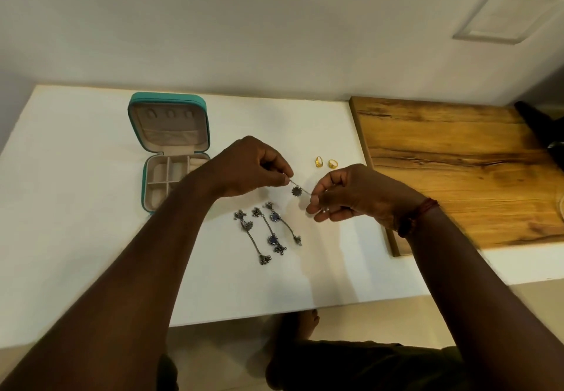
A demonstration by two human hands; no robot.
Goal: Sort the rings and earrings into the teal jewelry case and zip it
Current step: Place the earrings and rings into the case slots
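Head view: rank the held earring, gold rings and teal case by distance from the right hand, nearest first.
1. Held earring: pinched at the fingertips of the right hand.
2. Gold rings: on the table just beyond its knuckles.
3. Teal case: open, far to the left.

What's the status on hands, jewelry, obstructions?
Left hand and right hand pinch opposite ends of one silver earring. Teal case open, unzipped. Three earrings, two gold rings on table. Left forearm overlaps case corner.
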